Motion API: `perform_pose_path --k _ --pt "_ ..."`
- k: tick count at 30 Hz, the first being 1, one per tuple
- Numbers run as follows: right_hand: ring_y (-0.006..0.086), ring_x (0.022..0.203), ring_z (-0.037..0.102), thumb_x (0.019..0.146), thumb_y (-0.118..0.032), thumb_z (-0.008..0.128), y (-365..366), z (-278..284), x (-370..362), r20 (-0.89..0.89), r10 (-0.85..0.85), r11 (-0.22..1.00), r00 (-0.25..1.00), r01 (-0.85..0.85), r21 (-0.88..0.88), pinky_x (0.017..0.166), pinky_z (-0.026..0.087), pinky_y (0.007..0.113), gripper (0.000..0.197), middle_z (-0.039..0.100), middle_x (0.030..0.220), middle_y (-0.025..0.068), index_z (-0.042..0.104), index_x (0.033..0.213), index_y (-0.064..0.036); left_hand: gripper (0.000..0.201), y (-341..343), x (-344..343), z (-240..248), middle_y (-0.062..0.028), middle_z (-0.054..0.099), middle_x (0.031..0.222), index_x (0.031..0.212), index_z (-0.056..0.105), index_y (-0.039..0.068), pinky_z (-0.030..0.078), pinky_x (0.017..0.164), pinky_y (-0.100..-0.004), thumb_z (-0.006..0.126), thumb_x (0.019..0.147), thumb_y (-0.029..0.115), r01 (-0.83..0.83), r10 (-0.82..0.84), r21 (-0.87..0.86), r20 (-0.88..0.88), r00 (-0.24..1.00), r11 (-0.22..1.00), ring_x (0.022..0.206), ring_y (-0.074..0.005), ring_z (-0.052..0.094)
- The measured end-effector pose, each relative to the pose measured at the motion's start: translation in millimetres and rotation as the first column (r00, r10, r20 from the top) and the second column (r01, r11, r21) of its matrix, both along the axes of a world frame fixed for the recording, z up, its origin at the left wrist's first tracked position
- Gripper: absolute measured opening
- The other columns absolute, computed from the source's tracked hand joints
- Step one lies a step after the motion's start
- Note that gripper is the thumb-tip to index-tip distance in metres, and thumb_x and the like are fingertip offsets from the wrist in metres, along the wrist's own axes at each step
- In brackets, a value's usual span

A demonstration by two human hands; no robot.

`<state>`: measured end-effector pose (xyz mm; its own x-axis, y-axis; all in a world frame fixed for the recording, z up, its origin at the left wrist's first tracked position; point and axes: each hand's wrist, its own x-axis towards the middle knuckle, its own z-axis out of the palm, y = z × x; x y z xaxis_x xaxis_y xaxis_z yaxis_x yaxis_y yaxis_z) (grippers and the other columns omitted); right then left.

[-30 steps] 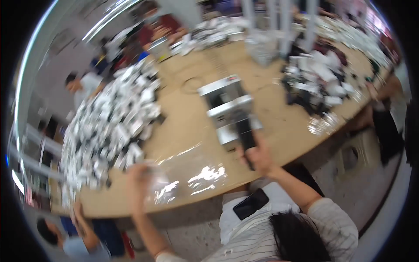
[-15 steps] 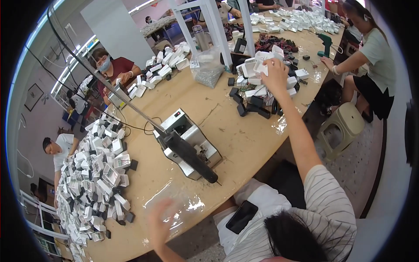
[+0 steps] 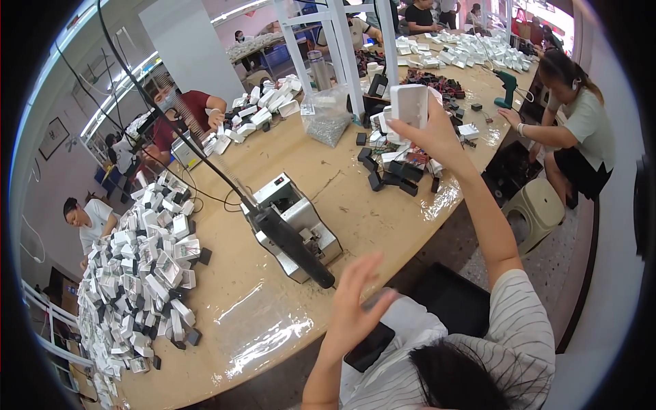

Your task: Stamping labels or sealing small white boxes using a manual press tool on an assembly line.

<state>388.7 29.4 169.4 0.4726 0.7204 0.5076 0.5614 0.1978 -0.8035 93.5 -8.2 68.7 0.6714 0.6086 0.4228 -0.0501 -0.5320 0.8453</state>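
My right hand [image 3: 437, 140] is raised over the back right of the table, its fingers closed round a white plastic casing [image 3: 408, 104]. Below and behind it lies a heap of white casings, black blocks [image 3: 404, 186] and wired parts. My left hand [image 3: 357, 301], slightly blurred, hovers by the table's near edge with fingers apart and nothing in it. Just left of that hand, a black electric screwdriver [image 3: 294, 246] hangs slanted on a cable in front of a metal screw feeder [image 3: 277, 195].
Many white and black casings [image 3: 147, 266] are piled along the left side. A clear bag of small metal parts [image 3: 324, 119] stands by a white frame [image 3: 342, 55]. A dark phone [image 3: 369, 346] lies on my lap. Co-workers sit around; a green power tool [image 3: 506, 89] lies at right.
My left hand has moved right and up from the table's front. The right hand has lifted a white casing from the heap. The co-worker at right leans lower.
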Motion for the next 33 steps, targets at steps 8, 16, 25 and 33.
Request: perform_pose_path --k 8,16,25,33 --pt "0.0086 0.095 0.062 0.103 -0.030 0.061 -11.1 -25.9 -92.3 -0.337 0.519 0.854 0.785 -0.487 0.180 0.074 0.054 0.026 0.047 0.062 0.115 0.0034 0.044 0.137 -0.0031 0.051 17.3 44.1 9.1 -0.0188 0.063 0.123 0.137 0.050 0.001 0.051 0.091 -0.0376 0.071 0.092 0.012 -0.358 0.353 0.078 0.073 0.933 0.931 0.107 -0.0283 0.064" --pt "0.0081 0.085 0.063 0.097 -0.003 0.059 -42.2 -84.1 -158.4 -0.194 0.486 0.786 0.852 -0.523 -0.329 0.067 0.052 0.025 0.028 0.060 0.107 0.0065 0.051 0.124 -0.0025 0.041 -25.7 -90.5 -25.1 0.0013 0.057 0.089 0.126 0.058 0.005 0.042 0.062 -0.0177 0.067 0.088 -0.007 -0.344 0.321 -0.450 -0.130 0.938 0.824 0.075 -0.0020 0.056" --pt "0.0211 0.074 0.063 0.094 -0.003 0.059 -55.8 -169.8 -230.4 -0.004 0.610 0.762 0.793 -0.587 -0.275 0.068 0.050 0.033 0.024 0.063 0.103 0.0127 0.057 0.117 -0.0017 0.049 -31.8 -157.5 -37.3 -0.0035 0.059 0.100 0.119 0.061 0.005 0.048 0.060 -0.0246 0.078 0.074 -0.005 -0.541 0.518 -0.009 -0.275 0.810 0.841 0.070 -0.0085 0.054" --pt "0.0248 0.085 0.066 0.091 -0.014 0.071 -57.8 -170.4 -237.0 0.126 0.554 0.784 0.823 -0.464 -0.413 0.077 0.052 0.033 0.035 0.063 0.124 0.0146 0.064 0.124 -0.0053 0.034 -20.4 -162.1 -49.4 -0.0047 0.060 0.106 0.109 0.069 0.007 0.050 0.062 -0.0264 0.076 0.077 -0.002 -0.507 0.486 -0.008 -0.272 0.830 0.862 0.075 -0.0130 0.059"
